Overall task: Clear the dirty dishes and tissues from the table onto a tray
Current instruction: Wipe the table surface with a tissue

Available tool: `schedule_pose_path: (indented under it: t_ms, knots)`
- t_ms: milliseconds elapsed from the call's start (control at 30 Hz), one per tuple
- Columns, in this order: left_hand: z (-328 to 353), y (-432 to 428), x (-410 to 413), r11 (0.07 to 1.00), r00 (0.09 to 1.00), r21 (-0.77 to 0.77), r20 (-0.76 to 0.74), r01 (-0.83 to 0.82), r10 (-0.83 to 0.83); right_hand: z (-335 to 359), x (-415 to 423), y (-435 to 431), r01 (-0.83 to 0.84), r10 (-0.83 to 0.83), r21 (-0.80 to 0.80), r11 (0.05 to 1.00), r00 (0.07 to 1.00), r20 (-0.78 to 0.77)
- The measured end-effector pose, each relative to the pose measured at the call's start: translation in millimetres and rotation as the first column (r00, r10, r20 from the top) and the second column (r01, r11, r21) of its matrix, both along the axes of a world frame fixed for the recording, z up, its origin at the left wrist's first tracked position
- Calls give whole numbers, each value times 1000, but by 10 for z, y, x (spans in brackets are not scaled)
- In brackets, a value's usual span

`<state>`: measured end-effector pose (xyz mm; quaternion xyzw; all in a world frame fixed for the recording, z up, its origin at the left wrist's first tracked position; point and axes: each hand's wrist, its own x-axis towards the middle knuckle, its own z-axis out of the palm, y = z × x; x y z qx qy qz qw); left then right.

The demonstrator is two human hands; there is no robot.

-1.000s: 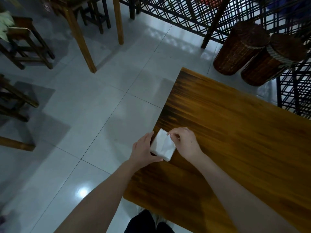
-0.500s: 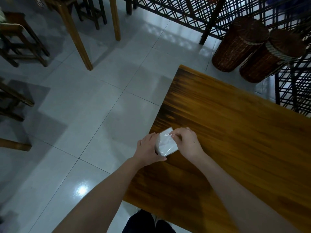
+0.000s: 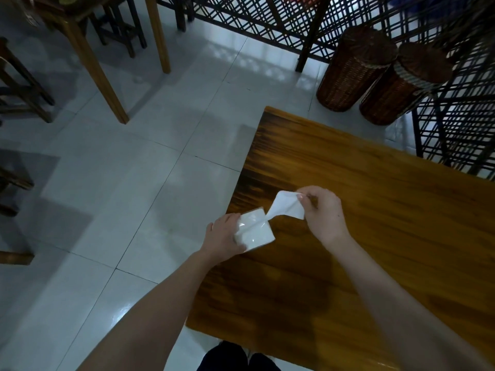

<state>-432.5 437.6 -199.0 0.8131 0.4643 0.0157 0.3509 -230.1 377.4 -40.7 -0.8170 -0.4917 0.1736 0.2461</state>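
Two hands at work over the near-left corner of the bench (image 3: 375, 250). Left hand (image 3: 223, 236) curled round a white tissue pack (image 3: 257, 234), gripping it at the bench edge. Right hand (image 3: 325, 212), just right of and beyond the left, pinching the top of a tissue (image 3: 285, 207) between thumb and fingertips, other fingers curled. Tissue partly out of the pack, narrowed to a twisted neck at the slot, stretched between the two hands. Pack resting on the bench or held just above it; cannot tell which. Well beyond the right hand, two wicker baskets (image 3: 351, 73) on the tiled floor (image 3: 134, 183), against a lattice screen (image 3: 267, 20). No tray and no dishes in view, so no direct measure of progress. Judged stage: dishes either dealt with or outside the view; sheet perhaps meant for wiping. Remaining, as far as shown: freeing the sheet, then moving tissue and pack to a tray somewhere out of sight.
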Motion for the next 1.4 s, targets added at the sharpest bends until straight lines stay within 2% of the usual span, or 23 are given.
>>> schedule_pose_path:
  t_ms: [67, 167, 333, 533, 667, 800, 967, 1133, 1400]
  knots:
    - [16, 11, 4, 1000, 1000, -12, -23, 4, -4, 87, 107, -41, 61, -61, 34, 998, 998, 1]
    - [77, -12, 10, 1000, 999, -8, -39, 9, -9, 141, 263, -160, 125, -125, -12, 992, 992, 24]
    - [282, -44, 121, 993, 995, 98, -74, 68, -61, 123, 495, -415, 218, -217, -45, 975, 976, 28]
    - [484, -287, 399, 993, 997, 89, 6, 75, -76, 11, 904, -958, 367, -366, -27, 930, 930, 46]
    - [547, -638, 702, 996, 997, 36, -19, 80, -80, -99, 1223, -1460, 395, -390, -97, 913, 918, 70]
    - [587, -1020, 1053, 988, 986, 54, -96, 143, -137, -229, 1548, -1990, 407, -400, -132, 904, 913, 75]
    - [603, -1411, 1397, 976, 969, 18, -124, 217, -214, -429, 1874, -2567, 455, -451, -162, 876, 890, 61]
    - [575, -1777, 1674, 964, 954, 45, -167, 261, -250, -615, 2145, -3119, 484, -489, -237, 842, 871, 41]
    - [650, -2364, 2214, 931, 924, 54, -158, 360, -348, -647, 2562, -3834, 551, -557, -245, 798, 829, 51]
